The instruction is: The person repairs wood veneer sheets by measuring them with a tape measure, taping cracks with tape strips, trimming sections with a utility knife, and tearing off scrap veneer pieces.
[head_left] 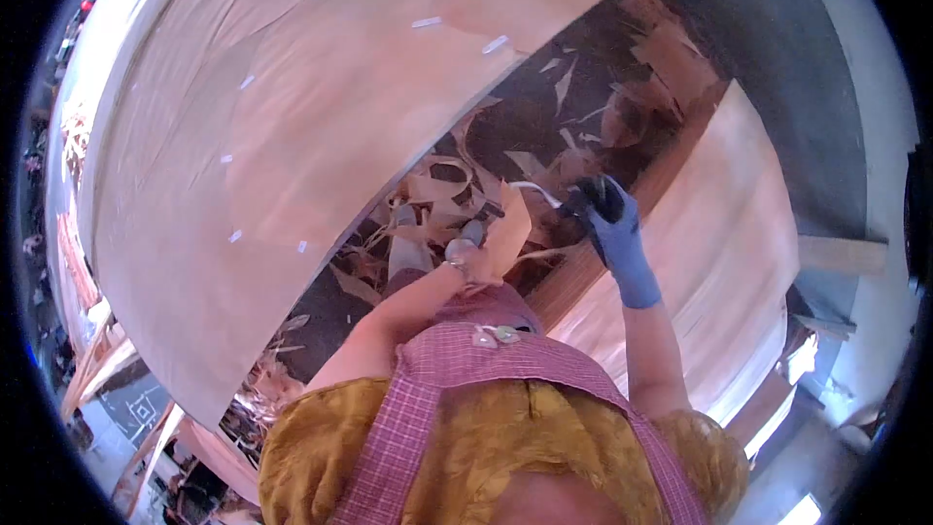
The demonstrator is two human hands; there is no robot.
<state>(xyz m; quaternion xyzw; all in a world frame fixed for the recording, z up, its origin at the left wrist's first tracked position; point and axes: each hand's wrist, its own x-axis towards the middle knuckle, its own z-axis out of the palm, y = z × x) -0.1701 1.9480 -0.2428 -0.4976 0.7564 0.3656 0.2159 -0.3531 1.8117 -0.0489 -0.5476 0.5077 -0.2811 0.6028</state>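
Note:
My left hand (470, 264), bare, is low in front of my apron, its fingers closed at the edge of a tan sheet of wood veneer (510, 233). My right hand (612, 219) wears a blue glove with black fingers. Those fingers are curled together, and a thin white curved strip (536, 191) runs out from them toward the veneer piece. Whether the strip is veneer or tape, I cannot tell. Beneath both hands, veneer scraps (442, 185) lie about the dark floor.
A large stack of veneer sheets (321, 107) with small white tape pieces fills the left. Another veneer stack (709, 214) rises at the right, beside a reddish wooden beam (564, 287). More scraps (671, 58) lie at the far end of the gap.

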